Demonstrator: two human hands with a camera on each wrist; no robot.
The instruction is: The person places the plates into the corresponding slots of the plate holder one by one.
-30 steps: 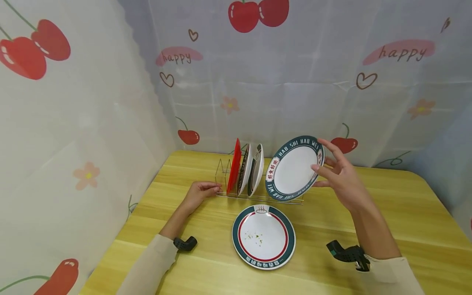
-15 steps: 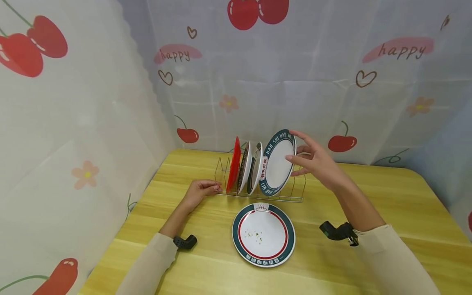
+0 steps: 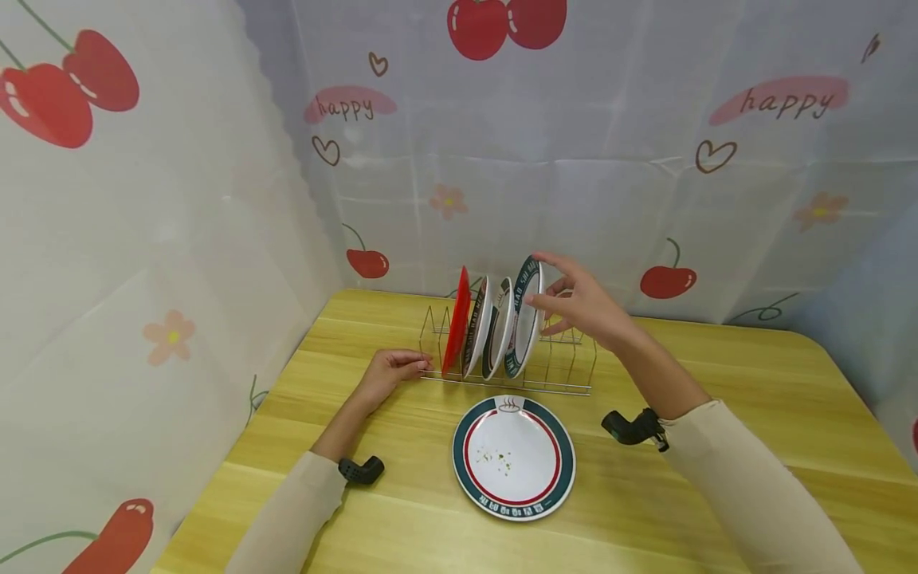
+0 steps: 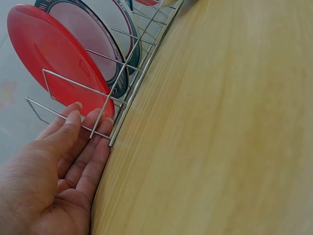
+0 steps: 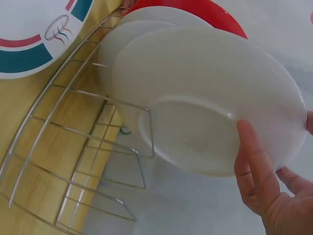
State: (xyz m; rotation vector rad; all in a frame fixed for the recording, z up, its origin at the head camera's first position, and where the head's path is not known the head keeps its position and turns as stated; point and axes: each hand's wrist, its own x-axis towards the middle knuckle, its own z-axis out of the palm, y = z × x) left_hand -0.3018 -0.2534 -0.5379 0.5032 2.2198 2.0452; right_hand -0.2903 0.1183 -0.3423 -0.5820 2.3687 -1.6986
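Note:
My right hand (image 3: 584,307) holds a white plate (image 3: 525,327) with a dark green lettered rim by its upper right edge, thumb on the front and fingers on the back. The plate stands steeply tilted in the wire dish rack (image 3: 555,390), and its white underside fills much of the right wrist view. At the rack's left end my left hand (image 3: 390,376) pinches the wire, its fingertips close by the red plate (image 4: 54,54). Between the red plate and the held one, two white plates (image 3: 476,331) with dark patterned rims stand upright in the rack.
In front of the rack a white plate (image 3: 531,446) with a green rim and red ring lies flat on the wooden table (image 3: 402,494), small greenish specks on it. Bare wire slots (image 5: 93,132) continue at the rack's right end. A cherry-print curtain (image 3: 574,199) hangs behind.
My right hand has moved left with the plate, turning it from facing forward to nearly edge-on and lowering it into the rack beside the others. The left hand stays at the rack's end.

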